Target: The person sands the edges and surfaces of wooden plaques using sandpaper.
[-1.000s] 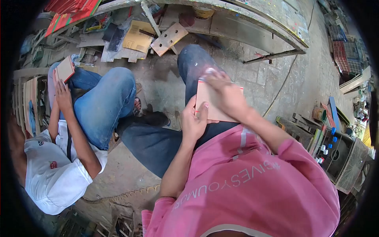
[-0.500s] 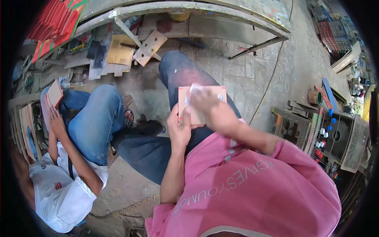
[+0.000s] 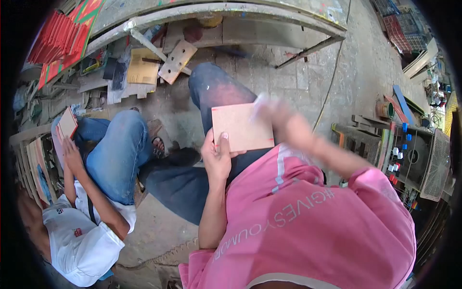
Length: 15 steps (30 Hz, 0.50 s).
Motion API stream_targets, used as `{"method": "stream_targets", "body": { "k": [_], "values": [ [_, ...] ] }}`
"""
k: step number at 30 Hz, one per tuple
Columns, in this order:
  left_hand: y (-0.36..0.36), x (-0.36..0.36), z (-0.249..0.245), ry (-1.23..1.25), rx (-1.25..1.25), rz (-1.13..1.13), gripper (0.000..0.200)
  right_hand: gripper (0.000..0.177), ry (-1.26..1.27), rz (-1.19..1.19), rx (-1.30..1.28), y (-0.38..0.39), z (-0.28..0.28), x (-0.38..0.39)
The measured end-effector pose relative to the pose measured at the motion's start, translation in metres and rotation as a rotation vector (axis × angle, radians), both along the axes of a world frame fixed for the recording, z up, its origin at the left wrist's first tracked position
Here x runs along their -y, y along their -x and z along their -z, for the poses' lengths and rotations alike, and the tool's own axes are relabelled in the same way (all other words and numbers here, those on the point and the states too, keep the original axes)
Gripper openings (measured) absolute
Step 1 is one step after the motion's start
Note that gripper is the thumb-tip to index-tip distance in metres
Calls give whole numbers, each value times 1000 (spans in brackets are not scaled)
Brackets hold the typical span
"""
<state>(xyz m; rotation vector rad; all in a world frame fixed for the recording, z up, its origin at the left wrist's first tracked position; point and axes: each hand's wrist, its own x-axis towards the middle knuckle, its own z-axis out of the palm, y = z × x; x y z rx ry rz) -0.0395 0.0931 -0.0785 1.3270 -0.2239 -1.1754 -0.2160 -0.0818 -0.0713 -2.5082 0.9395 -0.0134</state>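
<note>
My left hand (image 3: 218, 155) grips the near left edge of a small tan board (image 3: 240, 127) with red edges, held flat over my dark-trousered knee (image 3: 216, 86). At the board's far right corner my right hand (image 3: 273, 111) is blurred with motion and seems to hold something small and pale; I cannot make out what it is. My pink shirt fills the lower right.
A co-worker in a white shirt and blue jeans (image 3: 115, 149) sits at the left, holding a similar small board (image 3: 67, 123). A paint-stained bench (image 3: 216, 12) runs across the top, with wood scraps (image 3: 177, 55) beneath. Red panels (image 3: 57, 38) lie top left, and a cluttered crate (image 3: 409, 164) stands right.
My right hand has slid from the middle of the board to its far right corner, uncovering the board's face. The view has shifted slightly.
</note>
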Motion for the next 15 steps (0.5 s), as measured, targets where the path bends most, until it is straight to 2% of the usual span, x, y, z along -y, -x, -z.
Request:
{"method": "stream_targets", "body": {
  "k": [2, 4, 5, 7, 8, 10, 12, 14, 15],
  "values": [
    [4, 0, 0, 16, 9, -36, 30, 51, -22, 89, -37, 12, -3, 26],
    [-1, 4, -4, 16, 35, -23, 30, 51, 365, -5, 196, 7, -20, 55],
    [2, 2, -5, -23, 35, -2, 30, 51, 362, -16, 190, 1, -26, 42],
    [3, -7, -3, -34, 64, 18, 31, 47, -62, -496, 301, -17, -32, -21],
    [3, -1, -3, -7, 37, -1, 31, 47, -38, -506, 316, -22, -26, -10],
    [2, -1, -1, 22, 3, -12, 33, 44, 271, -143, 44, -19, -4, 16],
    [0, -6, -1, 34, -68, -38, 34, 39, 58, 220, 171, -1, 5, 80],
    [-6, -5, -2, 53, -126, -73, 35, 37, 95, 149, 268, -4, -23, 83],
    [-6, -9, -5, 111, -305, -155, 35, 36, 110, 95, 351, -3, -33, 73]
  ]
}}
